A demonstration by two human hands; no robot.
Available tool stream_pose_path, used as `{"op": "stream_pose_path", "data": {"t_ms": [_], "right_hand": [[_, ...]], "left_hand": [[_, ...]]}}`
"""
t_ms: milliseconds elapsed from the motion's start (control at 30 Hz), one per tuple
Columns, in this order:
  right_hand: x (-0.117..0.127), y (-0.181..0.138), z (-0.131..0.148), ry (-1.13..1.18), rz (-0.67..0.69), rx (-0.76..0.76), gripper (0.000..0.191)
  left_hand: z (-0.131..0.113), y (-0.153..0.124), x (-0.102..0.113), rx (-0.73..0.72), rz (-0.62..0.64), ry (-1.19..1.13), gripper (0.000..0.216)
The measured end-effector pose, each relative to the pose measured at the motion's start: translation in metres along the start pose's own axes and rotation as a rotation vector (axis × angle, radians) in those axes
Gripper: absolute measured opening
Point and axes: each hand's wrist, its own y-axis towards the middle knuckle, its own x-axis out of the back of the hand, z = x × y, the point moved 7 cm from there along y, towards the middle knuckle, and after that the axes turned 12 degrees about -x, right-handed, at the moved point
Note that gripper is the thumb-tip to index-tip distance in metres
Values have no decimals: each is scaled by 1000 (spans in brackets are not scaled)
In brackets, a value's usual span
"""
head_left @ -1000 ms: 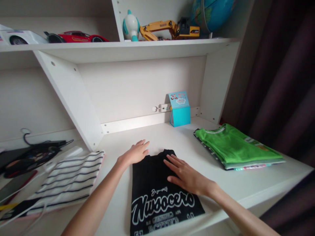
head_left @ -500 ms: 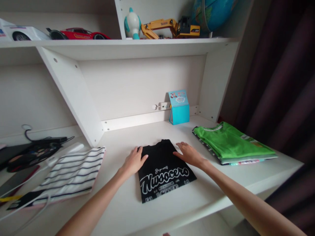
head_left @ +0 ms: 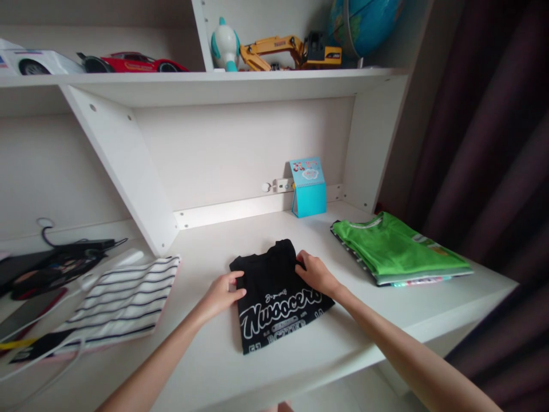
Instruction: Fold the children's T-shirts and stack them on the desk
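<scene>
A folded black T-shirt [head_left: 274, 286] with white lettering lies on the white desk in front of me, its neckline facing the back. My left hand [head_left: 223, 294] holds its left edge, with the thumb on top and the other fingers bent at the side. On the opposite edge, my right hand [head_left: 316, 273] has its fingers curled round the cloth, which looks slightly raised there. The fingertips under the fabric are hidden. To the right sits a stack of folded clothes with a green T-shirt [head_left: 398, 243] uppermost.
At left lie a striped folded garment [head_left: 124, 300], white cables and a black hanger [head_left: 81, 245]. A blue desk calendar [head_left: 309, 197] stands near a power strip [head_left: 283, 185]. Overhead, the shelf [head_left: 274, 86] carries toy cars, a yellow toy excavator [head_left: 295, 51] and a globe [head_left: 369, 26].
My fingers have gone from resting flat along the T-shirt's sides to bending round its edges. The right hand has shifted inward, and the shirt's upper sides have lifted a little.
</scene>
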Motion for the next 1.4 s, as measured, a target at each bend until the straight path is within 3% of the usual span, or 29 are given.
{"op": "stream_pose_path", "data": {"t_ms": [100, 267, 333, 467, 600, 733, 833, 1000, 1100, 1167, 1267, 1400], "right_hand": [[7, -3, -4, 90, -10, 5, 23], [20, -12, -11, 136, -8, 74, 40], [25, -17, -15, 156, -7, 110, 44], [30, -23, -26, 182, 15, 121, 28], [46, -23, -36, 208, -61, 115, 28], [91, -18, -54, 160, -202, 131, 31], [138, -5, -88, 48, -285, 80, 31], [216, 27, -171, -21, -345, -28, 30], [240, 38, -214, -65, -336, -109, 31], [241, 42, -237, -136, -325, -177, 32], [220, 47, -265, -250, -259, -238, 35], [185, 58, -282, -332, -215, -254, 32]], "left_hand": [[-4, -11, -7, 53, 55, -258, 58], [-30, -24, -20, 32, 156, -280, 50], [-37, -25, -25, 39, 136, -299, 51], [-39, -20, -36, 68, 68, -348, 54], [-54, -4, -41, 27, -1, -392, 64], [-100, 27, -42, -160, -87, -378, 67], [-145, 59, -55, -323, -101, -362, 68], [-219, 111, -103, -523, -64, -423, 77], [-245, 135, -137, -583, -102, -386, 78], [-249, 147, -162, -550, -97, -378, 78], [-234, 161, -198, -413, -43, -407, 79], [-204, 168, -217, -283, -5, -535, 68]]}}
